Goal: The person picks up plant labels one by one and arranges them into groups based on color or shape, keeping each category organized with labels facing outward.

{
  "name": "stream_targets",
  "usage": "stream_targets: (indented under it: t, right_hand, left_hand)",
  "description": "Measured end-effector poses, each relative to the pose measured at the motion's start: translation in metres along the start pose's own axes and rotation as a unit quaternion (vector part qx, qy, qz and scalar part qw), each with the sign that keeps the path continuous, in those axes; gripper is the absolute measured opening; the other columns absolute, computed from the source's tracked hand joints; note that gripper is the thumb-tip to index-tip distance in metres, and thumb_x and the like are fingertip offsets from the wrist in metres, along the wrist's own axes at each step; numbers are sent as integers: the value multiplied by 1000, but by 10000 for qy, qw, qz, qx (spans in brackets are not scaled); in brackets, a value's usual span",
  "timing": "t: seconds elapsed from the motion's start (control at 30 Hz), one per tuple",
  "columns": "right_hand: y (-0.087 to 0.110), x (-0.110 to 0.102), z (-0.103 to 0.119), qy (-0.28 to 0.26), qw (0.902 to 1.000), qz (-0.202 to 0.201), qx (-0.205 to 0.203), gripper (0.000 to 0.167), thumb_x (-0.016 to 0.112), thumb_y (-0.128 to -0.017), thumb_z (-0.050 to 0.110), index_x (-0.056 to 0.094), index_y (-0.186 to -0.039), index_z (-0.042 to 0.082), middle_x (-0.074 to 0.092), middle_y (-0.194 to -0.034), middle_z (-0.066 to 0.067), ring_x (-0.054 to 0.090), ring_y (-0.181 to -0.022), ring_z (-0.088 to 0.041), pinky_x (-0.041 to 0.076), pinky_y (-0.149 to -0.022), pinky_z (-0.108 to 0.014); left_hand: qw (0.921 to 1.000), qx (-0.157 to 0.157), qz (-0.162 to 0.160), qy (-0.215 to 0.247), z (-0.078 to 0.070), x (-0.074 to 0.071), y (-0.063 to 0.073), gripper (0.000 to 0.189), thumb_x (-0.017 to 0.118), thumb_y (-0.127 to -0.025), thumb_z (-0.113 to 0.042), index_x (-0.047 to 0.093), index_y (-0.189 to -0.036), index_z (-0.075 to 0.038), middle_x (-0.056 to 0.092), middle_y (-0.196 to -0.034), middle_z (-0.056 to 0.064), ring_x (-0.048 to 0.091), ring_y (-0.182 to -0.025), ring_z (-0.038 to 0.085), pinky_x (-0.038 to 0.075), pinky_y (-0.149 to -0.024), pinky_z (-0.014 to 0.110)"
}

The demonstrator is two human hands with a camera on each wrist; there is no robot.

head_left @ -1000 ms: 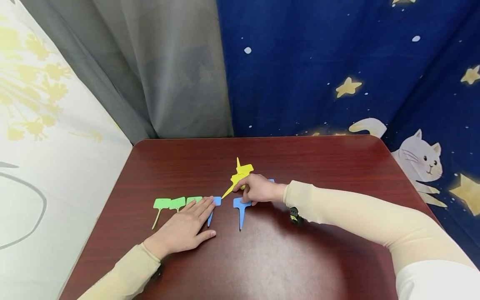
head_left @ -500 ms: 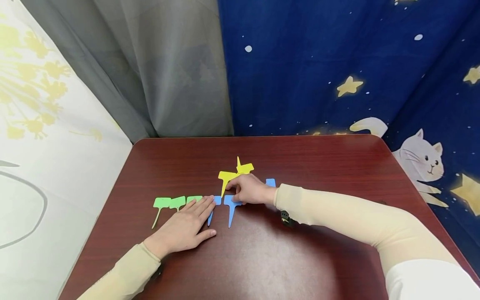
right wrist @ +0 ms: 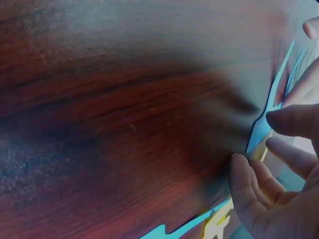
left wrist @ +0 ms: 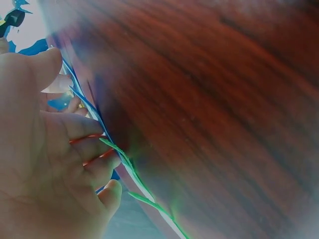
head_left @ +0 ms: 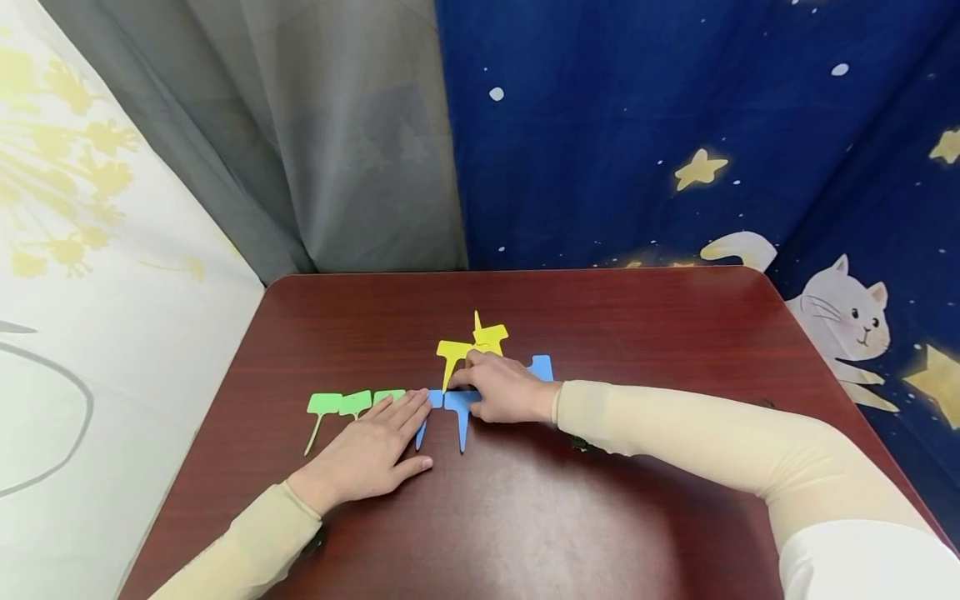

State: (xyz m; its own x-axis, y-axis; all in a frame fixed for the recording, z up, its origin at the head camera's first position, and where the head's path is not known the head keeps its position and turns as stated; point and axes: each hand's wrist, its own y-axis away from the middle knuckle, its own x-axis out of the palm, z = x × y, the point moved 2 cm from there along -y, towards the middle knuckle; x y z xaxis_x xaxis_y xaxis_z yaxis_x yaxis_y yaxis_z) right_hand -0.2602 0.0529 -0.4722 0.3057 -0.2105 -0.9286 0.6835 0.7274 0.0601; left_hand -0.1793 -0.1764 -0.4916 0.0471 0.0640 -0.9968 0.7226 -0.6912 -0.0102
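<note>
My left hand [head_left: 367,458] lies flat with straight fingers in the head view, its fingertips over the right end of a row of T-shaped plant labels. Three green plant labels [head_left: 324,404] show in that row, then a blue plant label [head_left: 435,399] partly under the fingers. To its right, my right hand [head_left: 510,389] pinches another blue plant label [head_left: 459,408] by its head; thumb and index finger meet it in the right wrist view [right wrist: 259,130]. Just beyond that hand lie several overlapping yellow plant labels [head_left: 452,352], partly hidden by it.
A further blue plant label [head_left: 541,367] lies behind the right wrist, partly covered. Everything rests on a dark red-brown wooden table [head_left: 360,325]. Grey [head_left: 360,167] and blue starry curtains [head_left: 600,150] hang behind its far edge, and a white patterned cloth [head_left: 112,375] hangs at left.
My right hand has slid the blue plant label left until it sits beside the one under my left hand. A yellow label has come into fuller view. The left hand has stayed put.
</note>
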Motion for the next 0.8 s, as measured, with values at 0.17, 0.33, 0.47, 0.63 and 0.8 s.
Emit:
stream_targets:
  t: [0.17, 0.33, 0.47, 0.63, 0.8]
  right_hand:
    - [-2, 3, 1, 198, 9997, -77, -121, 43, 69, -90, 17, 69, -132, 23, 57, -106, 0, 50, -84, -10, 47, -63, -25]
    - [-3, 5, 0, 206, 9996, -109, -162, 46, 69, -90, 20, 66, -136, 23, 56, -105, 0, 48, -84, -10, 46, -63, -25]
    - [3, 5, -3, 279, 9995, 0, -137, 49, 70, -89, 23, 64, -137, 22, 54, -106, 3, 48, -86, -10, 46, -66, -25]
    - [8, 4, -3, 257, 9992, -10, -292, 45, 71, -90, 19, 65, -134, 16, 54, -106, 2, 49, -88, -12, 47, -72, -25]
    - [7, 7, -5, 253, 9988, -177, -374, 39, 71, -91, 15, 68, -130, 14, 57, -106, 0, 50, -87, -12, 46, -73, -24]
  left_hand:
    - [10000, -27, 30, -18, 0, -1, -1, 78, 51, -100, -57, 41, -152, 0, 32, -161, 14, 29, -149, 27, 26, -119, 49]
    - [10000, -7, 34, -42, -1, 0, 0, 78, 50, -100, -57, 42, -152, 0, 33, -160, 15, 30, -148, 27, 27, -119, 49]
    - [10000, 6, 38, -27, -1, 0, -1, 78, 50, -100, -57, 42, -152, 0, 32, -161, 15, 30, -148, 27, 27, -119, 49]
    - [10000, -15, 20, -48, -1, -1, 0, 77, 53, -100, -55, 43, -151, 0, 33, -160, 15, 31, -148, 28, 27, -119, 48]
    - [10000, 15, -12, -74, -1, 0, 0, 76, 52, -100, -54, 42, -151, 1, 33, -160, 16, 30, -148, 29, 26, -119, 48]
